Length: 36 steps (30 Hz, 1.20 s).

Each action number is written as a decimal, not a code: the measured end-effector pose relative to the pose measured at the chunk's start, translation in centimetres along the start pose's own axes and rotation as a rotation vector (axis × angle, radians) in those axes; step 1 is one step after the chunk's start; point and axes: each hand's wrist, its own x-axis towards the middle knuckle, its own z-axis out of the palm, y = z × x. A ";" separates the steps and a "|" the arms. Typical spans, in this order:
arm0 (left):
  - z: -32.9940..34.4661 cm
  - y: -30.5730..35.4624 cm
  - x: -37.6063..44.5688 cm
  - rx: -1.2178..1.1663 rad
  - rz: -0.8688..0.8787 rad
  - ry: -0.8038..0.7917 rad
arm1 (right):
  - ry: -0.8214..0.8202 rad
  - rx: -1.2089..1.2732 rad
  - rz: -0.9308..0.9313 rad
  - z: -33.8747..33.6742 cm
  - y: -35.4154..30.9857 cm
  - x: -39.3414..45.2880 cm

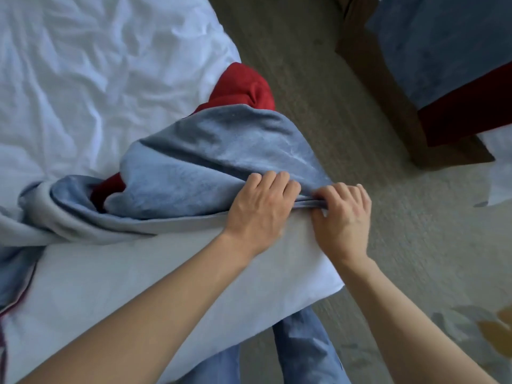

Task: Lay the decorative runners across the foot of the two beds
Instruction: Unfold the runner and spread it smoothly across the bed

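The near bed (83, 65) takes up most of the view, all wrinkled white sheet, with its right foot corner poking out over the grey-beige carpet (401, 245). Bunched along that foot edge is the runner (210, 162), blue-grey on the face with a red backing showing near the bed's right edge and again in a fold mid-heap, so it's crumpled up, not spread flat. At the top right there's the second bed (388, 106) with another blue-and-red runner (443, 42) already draped across it. Blue trouser legs (304, 347) show below the bed corner. Both hands sit right at the corner, just beside each other: the left hand (260, 206) is curled over the runner's hem, and the right hand (343, 214) has its fingers clamped round the gathered edge too.
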 end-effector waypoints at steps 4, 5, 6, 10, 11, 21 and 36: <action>-0.4 -4.7 -4.9 0.019 -0.081 0.013 | -0.030 -0.039 0.026 -0.6 -0.5 -1.3; -0.3 -5.9 -6.2 0.012 -0.112 0.004 | -0.027 -0.038 -0.005 -0.5 -1.7 -1.6; -0.3 -6.9 -7.5 -0.002 -0.143 0.003 | -0.023 -0.029 -0.055 -0.3 -3.2 -1.9; -0.5 -8.6 -11.3 -0.040 -0.174 0.074 | 0.005 0.033 -0.312 1.3 -10.6 -3.3; -0.7 -8.8 -12.0 -0.045 -0.164 0.101 | 0.010 0.021 -0.347 1.8 -12.1 -3.6; -2.9 -17.6 -20.3 0.017 -0.230 0.175 | 0.006 -0.187 -0.127 1.7 -16.0 -7.5; -2.2 -19.8 -31.4 -0.191 -0.284 0.329 | -0.115 -0.103 -0.211 6.6 -37.7 -5.1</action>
